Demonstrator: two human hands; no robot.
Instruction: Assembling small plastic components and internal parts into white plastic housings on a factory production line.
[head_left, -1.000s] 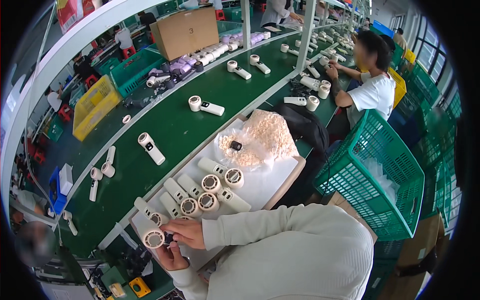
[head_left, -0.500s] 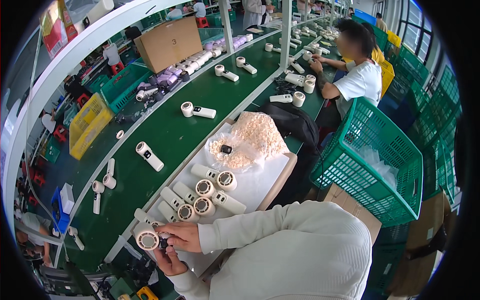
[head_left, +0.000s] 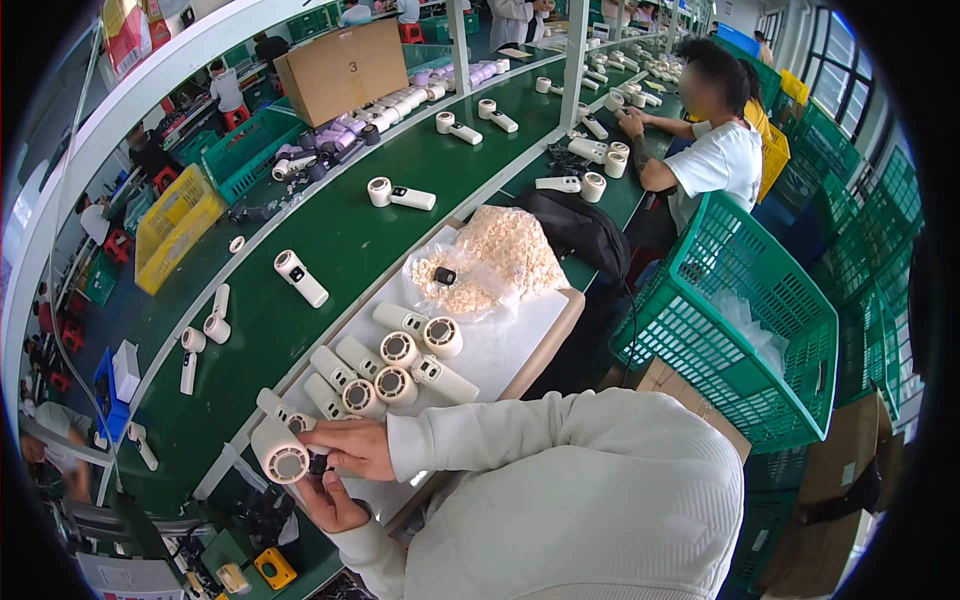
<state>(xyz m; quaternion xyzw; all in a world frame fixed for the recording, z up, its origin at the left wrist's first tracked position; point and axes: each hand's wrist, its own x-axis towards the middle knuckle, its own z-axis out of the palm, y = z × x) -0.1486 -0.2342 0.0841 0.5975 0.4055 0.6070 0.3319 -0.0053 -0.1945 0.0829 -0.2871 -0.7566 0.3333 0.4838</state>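
Note:
At the near end of the white work board (head_left: 490, 370), both my hands are closed around a cream handheld fan (head_left: 275, 445) with a round, slotted head. My right hand (head_left: 350, 447) grips it from above, with the thumb next to a small black part (head_left: 318, 463). Below it, my left hand (head_left: 330, 503) curls its fingers and thumb under the fan and that black part. The fan's handle is mostly hidden by my hands. Beside them lies a cluster of similar cream fans (head_left: 397, 385), several with their round ends facing up.
A plastic bag of pale small pieces (head_left: 510, 252) with a black piece (head_left: 444, 276) stands beyond the fans. More fans (head_left: 300, 278) lie along the green conveyor (head_left: 350, 235). On the right are a green crate (head_left: 770, 385) and a seated person (head_left: 715, 150).
The held fan's head has tilted, with more of its barrel side showing. Both hands have shifted slightly with it. The whole view has moved a little.

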